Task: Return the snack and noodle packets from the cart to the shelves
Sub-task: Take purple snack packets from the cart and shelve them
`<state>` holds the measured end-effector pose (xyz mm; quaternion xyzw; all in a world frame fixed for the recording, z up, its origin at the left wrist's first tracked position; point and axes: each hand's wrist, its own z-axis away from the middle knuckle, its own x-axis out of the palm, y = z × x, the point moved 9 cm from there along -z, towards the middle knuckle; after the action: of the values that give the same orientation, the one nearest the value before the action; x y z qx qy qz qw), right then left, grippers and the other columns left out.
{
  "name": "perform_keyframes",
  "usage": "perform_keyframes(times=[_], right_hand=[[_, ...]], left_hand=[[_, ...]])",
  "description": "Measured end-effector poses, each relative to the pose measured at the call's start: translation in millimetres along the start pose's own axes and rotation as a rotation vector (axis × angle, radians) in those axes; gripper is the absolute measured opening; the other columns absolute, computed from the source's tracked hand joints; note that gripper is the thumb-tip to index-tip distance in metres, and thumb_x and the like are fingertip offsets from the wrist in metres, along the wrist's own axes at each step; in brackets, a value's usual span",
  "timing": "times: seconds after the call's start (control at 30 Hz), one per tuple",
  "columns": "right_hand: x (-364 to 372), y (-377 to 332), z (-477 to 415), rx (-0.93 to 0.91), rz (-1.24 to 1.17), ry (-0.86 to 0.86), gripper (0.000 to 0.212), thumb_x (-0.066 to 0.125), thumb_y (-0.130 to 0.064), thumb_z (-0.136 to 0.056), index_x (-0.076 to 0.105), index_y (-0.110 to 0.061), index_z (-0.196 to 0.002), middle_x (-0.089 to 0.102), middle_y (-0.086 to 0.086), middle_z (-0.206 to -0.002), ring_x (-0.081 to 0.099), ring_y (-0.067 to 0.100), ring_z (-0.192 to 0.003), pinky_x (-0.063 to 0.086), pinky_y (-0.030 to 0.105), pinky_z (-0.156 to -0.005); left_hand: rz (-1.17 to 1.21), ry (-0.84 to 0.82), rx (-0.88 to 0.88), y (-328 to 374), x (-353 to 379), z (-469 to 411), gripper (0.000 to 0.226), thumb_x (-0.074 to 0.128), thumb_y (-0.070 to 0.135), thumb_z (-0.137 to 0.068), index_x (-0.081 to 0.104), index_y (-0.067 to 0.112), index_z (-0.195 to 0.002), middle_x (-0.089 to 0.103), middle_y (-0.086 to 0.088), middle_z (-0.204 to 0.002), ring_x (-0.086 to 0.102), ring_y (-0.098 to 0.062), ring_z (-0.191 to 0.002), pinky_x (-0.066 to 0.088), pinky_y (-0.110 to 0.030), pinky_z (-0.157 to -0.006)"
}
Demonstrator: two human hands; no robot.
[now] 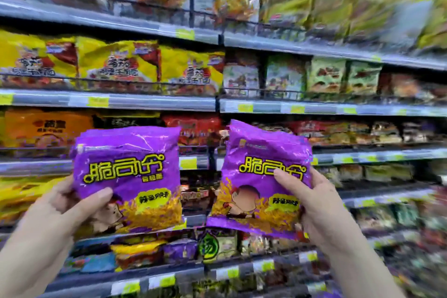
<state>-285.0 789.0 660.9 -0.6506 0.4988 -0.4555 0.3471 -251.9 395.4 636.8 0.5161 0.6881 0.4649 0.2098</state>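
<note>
I hold up two purple noodle packets with yellow lettering in front of the store shelves. My left hand (72,203) grips the left purple packet (135,167) at its lower left corner, thumb across the front. My right hand (312,198) grips the right purple packet (261,164) at its lower right edge, thumb on the front. Both packets are upright and face me, side by side with a narrow gap between them. The cart is out of view.
Shelves (217,104) full of noodle and snack packets fill the view, with yellow price tags along the rails. Yellow-and-red packets (116,65) stand on the upper left shelf. More purple packets (180,250) lie on a lower shelf below my hands.
</note>
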Motion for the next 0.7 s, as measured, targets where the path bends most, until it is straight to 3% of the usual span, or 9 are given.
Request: perform_keyframes(times=[0.03,0.07,0.17,0.27,0.4,0.47,0.53,0.7], right_hand=[[-27,-12,5,-0.020,0.021,0.027,0.037,0.074,-0.013,-0.074,0.073,-0.013,-0.110,0.080,0.015,-0.101,0.079,0.024,-0.080,0.064,0.038,-0.065],[-54,-25,11,-0.039,0.039,0.057,0.038,0.073,-0.013,-0.075,0.072,-0.012,-0.113,0.080,0.016,-0.103,0.079,0.025,-0.083,0.064,0.037,-0.068],[-140,-55,26,-0.083,0.081,0.144,0.038,0.072,-0.012,-0.077,0.072,-0.009,-0.116,0.079,0.017,-0.105,0.078,0.026,-0.085,0.064,0.037,-0.069],[-230,-87,36,-0.124,0.106,0.240,0.039,0.073,-0.013,-0.075,0.073,-0.009,-0.114,0.079,0.018,-0.104,0.079,0.026,-0.081,0.064,0.036,-0.066],[-341,-134,41,-0.164,0.123,0.313,0.025,0.075,-0.015,-0.072,0.081,-0.022,-0.095,0.081,0.015,-0.097,0.079,0.024,-0.075,0.063,0.036,-0.062],[-392,-157,41,-0.187,0.140,0.340,0.025,0.076,-0.017,-0.070,0.082,-0.027,-0.091,0.081,0.013,-0.096,0.079,0.023,-0.076,0.063,0.034,-0.063],[-431,-174,39,-0.184,0.151,0.348,0.028,0.078,-0.020,-0.067,0.082,-0.024,-0.095,0.081,0.013,-0.099,0.079,0.024,-0.078,0.063,0.034,-0.065],[-511,-200,22,-0.173,0.116,0.357,0.028,0.075,-0.011,-0.071,0.078,-0.014,-0.099,0.081,0.015,-0.093,0.078,0.024,-0.070,0.061,0.031,-0.056]], left_hand=[[0.030,-0.051,-0.040,-3,26,6,0.012,0.074,0.015,-0.078,0.067,0.011,-0.087,0.070,0.007,-0.056,0.064,-0.002,-0.045,0.051,-0.011,-0.044],[0.034,-0.141,-0.044,-3,60,12,0.024,0.080,0.021,-0.069,0.071,0.013,-0.090,0.072,0.006,-0.059,0.065,-0.004,-0.047,0.053,-0.013,-0.047],[0.112,-0.254,-0.052,-3,154,29,0.060,0.093,0.053,-0.038,0.078,0.027,-0.090,0.075,0.001,-0.069,0.070,-0.010,-0.055,0.059,-0.021,-0.056],[0.201,-0.325,-0.064,-9,259,54,0.036,0.083,0.034,-0.050,0.078,0.028,-0.085,0.075,0.003,-0.066,0.068,-0.007,-0.052,0.058,-0.018,-0.054],[0.241,-0.415,-0.070,-9,400,85,0.054,0.090,0.055,-0.042,0.076,0.029,-0.087,0.075,-0.004,-0.067,0.066,-0.012,-0.052,0.057,-0.023,-0.062],[0.262,-0.448,-0.067,-10,462,98,0.057,0.088,0.054,-0.046,0.074,0.023,-0.092,0.074,-0.006,-0.069,0.066,-0.013,-0.054,0.055,-0.022,-0.063],[0.295,-0.462,-0.065,-7,512,111,0.060,0.086,0.052,-0.047,0.071,0.017,-0.093,0.071,-0.001,-0.063,0.064,-0.010,-0.049,0.051,-0.014,-0.052],[0.358,-0.492,-0.071,-7,610,129,0.055,0.091,0.051,-0.045,0.074,0.023,-0.088,0.066,0.003,-0.060,0.060,-0.011,-0.047,0.053,-0.018,-0.053]])
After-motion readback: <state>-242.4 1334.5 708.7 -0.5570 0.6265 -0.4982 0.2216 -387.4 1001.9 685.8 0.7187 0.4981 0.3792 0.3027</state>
